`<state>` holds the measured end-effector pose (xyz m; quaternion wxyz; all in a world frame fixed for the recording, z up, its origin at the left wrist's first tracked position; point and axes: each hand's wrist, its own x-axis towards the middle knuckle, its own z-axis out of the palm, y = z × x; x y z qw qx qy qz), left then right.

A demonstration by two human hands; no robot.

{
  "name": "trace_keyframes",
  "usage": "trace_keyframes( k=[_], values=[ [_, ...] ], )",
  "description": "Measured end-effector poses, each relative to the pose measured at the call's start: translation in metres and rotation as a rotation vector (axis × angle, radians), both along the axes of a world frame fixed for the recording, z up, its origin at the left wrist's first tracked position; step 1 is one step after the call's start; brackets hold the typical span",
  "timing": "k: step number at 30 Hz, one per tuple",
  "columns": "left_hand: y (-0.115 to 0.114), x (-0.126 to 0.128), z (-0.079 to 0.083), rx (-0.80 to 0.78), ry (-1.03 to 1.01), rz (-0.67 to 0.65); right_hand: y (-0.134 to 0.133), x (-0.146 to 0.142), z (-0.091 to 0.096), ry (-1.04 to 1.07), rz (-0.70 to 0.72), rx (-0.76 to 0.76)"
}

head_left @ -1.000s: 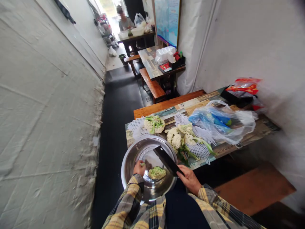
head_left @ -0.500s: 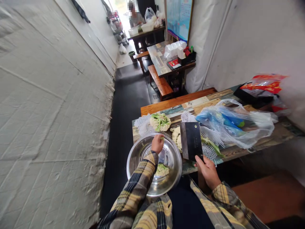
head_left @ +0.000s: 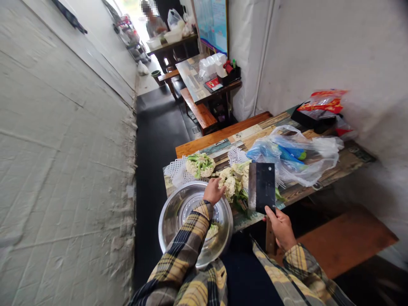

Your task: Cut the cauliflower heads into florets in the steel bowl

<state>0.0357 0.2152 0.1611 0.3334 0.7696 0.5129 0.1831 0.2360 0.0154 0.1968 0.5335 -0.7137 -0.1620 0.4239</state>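
My left hand [head_left: 213, 191] reaches over the rim of a steel bowl [head_left: 172, 221] and touches a white cauliflower [head_left: 234, 182] lying on foam netting on the table; its fingers curl onto the florets. My right hand [head_left: 280, 225] grips the handle of a dark cleaver [head_left: 262, 187], blade held upright over the table edge. Cut cauliflower pieces [head_left: 213, 230] lie in the bowl, partly hidden by my sleeve. A second cauliflower [head_left: 200, 165] sits on netting farther left.
A clear plastic bag [head_left: 296, 157] with blue and green things lies on the patterned table [head_left: 350, 163]. A black tray with red packets [head_left: 318, 111] stands by the wall. Wooden benches [head_left: 334, 244] flank the table. More tables and a seated person [head_left: 153, 23] lie down the aisle.
My left hand left the bowl and moved up and right onto the cauliflower on the table. My right hand raised the cleaver from over the bowl to upright above the table edge.
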Motion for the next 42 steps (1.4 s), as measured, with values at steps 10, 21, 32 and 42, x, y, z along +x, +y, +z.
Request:
trace_keyframes(
  k=[10,21,32,42],
  values=[
    [-0.069,-0.111,-0.024,-0.211,0.066,0.028,0.009,-0.019,0.013,-0.085,0.326,-0.009],
    [-0.147,-0.137,-0.071,-0.442,-0.182,0.386,0.024,-0.052,0.0,-0.08,0.621,0.0],
    [-0.121,-0.12,0.036,0.213,-0.223,0.296,0.029,-0.058,0.009,-0.078,0.605,0.033],
    [-0.125,-0.114,0.054,0.502,-0.074,0.297,0.036,-0.078,0.013,-0.086,0.703,0.048]
  ],
)
